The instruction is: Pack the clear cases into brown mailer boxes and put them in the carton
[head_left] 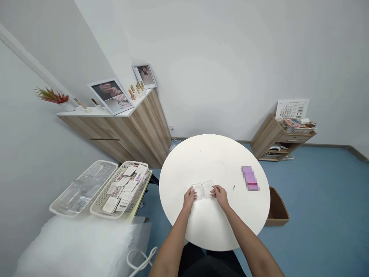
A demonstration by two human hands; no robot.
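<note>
A small clear plastic box [202, 189] lies opened out flat on the round white table [207, 227], its two square halves side by side. My left hand [189, 199] grips the outer edge of the left half, fingertips curled over it. At the far edge of the right half, my right hand [220, 195] pinches the rim between thumb and fingers. Nothing shows inside either half. Off to the right on the same table lies a blurred purple item [250, 178], whose kind I cannot make out.
To the left, a white basket [95, 209] holds packs of cards [123, 188], beside another basket [57, 209] of clear plastic boxes. White plastic bags [77, 246] lie below them. A brown bin [278, 207] stands right of the table. Wooden cabinets [150, 127] line the wall.
</note>
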